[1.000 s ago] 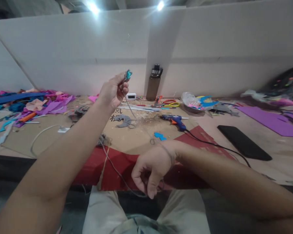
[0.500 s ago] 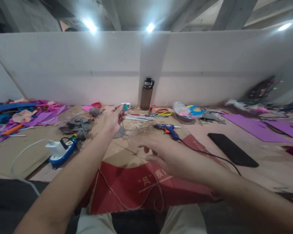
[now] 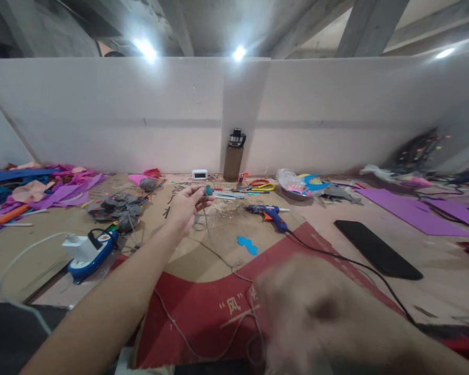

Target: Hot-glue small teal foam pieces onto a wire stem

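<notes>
My left hand is closed, with fingertips and thumb pinching a small dark teal piece whose exact kind I cannot make out. From it a thin grey yarn runs down toward my right hand. That hand is smeared by motion over the red part of the cardboard, and its fingers cannot be read. More yarn lies in loose curves on the red cardboard. Between the hands lies a blue cutout. A blue glue gun rests just beyond it.
A bottle and small white device stand by the wall. Scissors lie near a bowl. To the right are a black phone and purple sheets; to the left, a power strip and grey yarn balls.
My right hand has moved down and toward me, uncovering the blue cutout. My left hand, still pinching the teal piece, sits slightly lower and further right; the yarn between the hands has shifted.
</notes>
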Demonstrator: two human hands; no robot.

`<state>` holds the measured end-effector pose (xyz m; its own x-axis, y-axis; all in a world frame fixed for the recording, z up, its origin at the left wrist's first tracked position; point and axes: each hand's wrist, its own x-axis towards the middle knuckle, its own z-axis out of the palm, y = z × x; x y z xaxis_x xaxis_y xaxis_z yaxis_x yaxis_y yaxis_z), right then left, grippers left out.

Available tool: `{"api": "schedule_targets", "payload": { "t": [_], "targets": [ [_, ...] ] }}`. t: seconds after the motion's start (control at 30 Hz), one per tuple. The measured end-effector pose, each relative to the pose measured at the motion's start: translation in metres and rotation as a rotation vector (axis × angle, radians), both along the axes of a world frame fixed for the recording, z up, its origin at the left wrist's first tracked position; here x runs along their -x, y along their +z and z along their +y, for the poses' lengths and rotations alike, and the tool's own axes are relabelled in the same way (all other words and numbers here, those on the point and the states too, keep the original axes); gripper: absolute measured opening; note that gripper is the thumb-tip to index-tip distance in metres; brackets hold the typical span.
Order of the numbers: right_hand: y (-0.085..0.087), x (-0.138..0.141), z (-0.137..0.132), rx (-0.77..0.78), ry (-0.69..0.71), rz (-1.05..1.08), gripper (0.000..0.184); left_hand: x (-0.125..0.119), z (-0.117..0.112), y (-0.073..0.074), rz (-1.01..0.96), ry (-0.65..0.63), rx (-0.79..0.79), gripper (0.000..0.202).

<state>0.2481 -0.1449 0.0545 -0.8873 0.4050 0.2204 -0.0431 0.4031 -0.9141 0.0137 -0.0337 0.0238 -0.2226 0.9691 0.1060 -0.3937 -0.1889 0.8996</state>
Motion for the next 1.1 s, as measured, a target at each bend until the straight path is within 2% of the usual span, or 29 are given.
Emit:
{"api": "schedule_targets", "payload": {
  "t": [0.1,0.13,0.2,0.23,0.3,0.4,0.47,0.5,0.57,0.7,0.77,0.8,0.87,1.0,1.03,1.1],
  "targets": [
    [-0.015,0.010,0.034,-0.076,-0.537,0.068,0.034,-0.003,-0.001,-0.004,0.033,-0.024,-0.010,0.002],
    [-0.022,0.017,0.047,-0.074,-0.649,0.102,0.040,-0.004,0.000,-0.006,0.054,-0.022,-0.022,0.006],
    [-0.035,0.035,0.072,0.007,-0.770,0.168,0.037,-0.007,-0.001,-0.010,0.099,-0.006,-0.066,0.012],
    [-0.041,0.046,0.082,0.078,-0.792,0.215,0.035,-0.009,-0.002,-0.011,0.130,0.006,-0.100,0.014],
    [-0.050,0.067,0.095,0.289,-0.774,0.336,0.044,-0.012,-0.004,-0.014,0.234,0.035,-0.186,0.017],
    [-0.056,0.091,0.101,0.560,-0.624,0.461,0.051,-0.016,-0.009,-0.016,0.443,0.109,-0.307,0.019],
    [-0.060,0.099,0.100,0.628,-0.532,0.443,0.036,-0.017,-0.011,-0.016,0.473,0.135,-0.331,0.019],
    [-0.062,0.100,0.100,0.619,-0.514,0.402,0.025,-0.018,-0.011,-0.016,0.428,0.129,-0.317,0.018],
    [-0.067,0.096,0.099,0.488,-0.545,0.275,0.009,-0.019,-0.010,-0.014,0.251,0.079,-0.244,0.013],
    [-0.075,0.083,0.097,-0.126,-0.608,-0.045,0.024,-0.020,-0.009,-0.008,-0.084,-0.010,-0.049,0.004],
    [-0.078,0.080,0.093,-0.398,-0.570,-0.252,0.027,-0.019,-0.008,-0.006,-0.144,-0.009,0.009,0.006],
    [-0.078,0.079,0.091,-0.485,-0.560,-0.353,0.027,-0.018,-0.008,-0.005,-0.157,-0.012,0.018,0.007],
    [-0.076,0.080,0.087,-0.584,-0.546,-0.477,0.030,-0.017,-0.007,-0.005,-0.162,-0.041,0.002,0.009],
    [-0.058,0.067,0.093,-0.659,-0.530,-0.359,0.042,-0.016,-0.004,-0.009,-0.129,-0.049,-0.071,0.009],
    [-0.052,0.058,0.098,-0.657,-0.571,-0.330,0.044,-0.016,-0.003,-0.010,-0.111,-0.031,-0.075,0.009],
    [-0.039,0.034,0.112,-0.630,-0.764,-0.313,0.046,-0.016,-0.002,-0.012,-0.074,-0.001,-0.072,0.008]
  ]
}}
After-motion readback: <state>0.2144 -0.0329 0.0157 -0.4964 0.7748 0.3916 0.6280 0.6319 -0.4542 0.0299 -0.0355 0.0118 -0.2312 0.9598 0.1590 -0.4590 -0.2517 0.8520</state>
